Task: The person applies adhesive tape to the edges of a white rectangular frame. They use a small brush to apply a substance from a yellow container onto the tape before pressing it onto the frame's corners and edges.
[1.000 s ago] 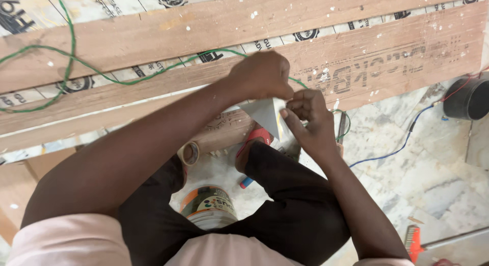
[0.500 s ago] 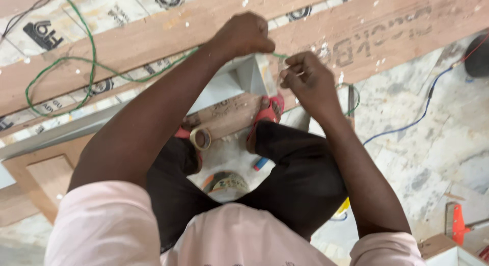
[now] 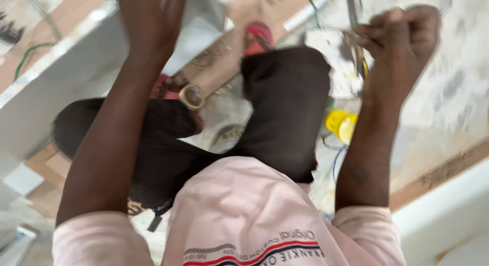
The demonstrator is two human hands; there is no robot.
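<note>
- Pale grey metal channel (image 3: 76,62) runs slantwise across the upper left of the view, and the left hand (image 3: 150,19) rests up against it at the top edge of the picture.
- The left forearm rises straight from the pink sleeve at the lower left to the wrist, nearly upright in the frame; the hand is partly cut off by the top edge and blurred, so how far its fingers are closed cannot be told.
- The right hand (image 3: 400,44) is raised at the upper right, curled into a loose fist with the knuckles turned toward the camera.
- Its fingers pinch a thin dark tool or wire (image 3: 356,36) that hangs down past a white square box (image 3: 331,57); blur hides just what the thin thing is.
- The right forearm stands upright too, well apart from the left, with the person's dark-trousered knees (image 3: 285,103) between the two arms.
- A cardboard tube (image 3: 204,87) with a round tan end lies across the lap just beside the left forearm, and a red object (image 3: 260,36) shows above the knee.
- A yellow roll (image 3: 341,126) sits on the marbled floor (image 3: 448,103) just left of the right forearm, below the box.
- A green wire (image 3: 30,57) loops over the boards at the far left.
</note>
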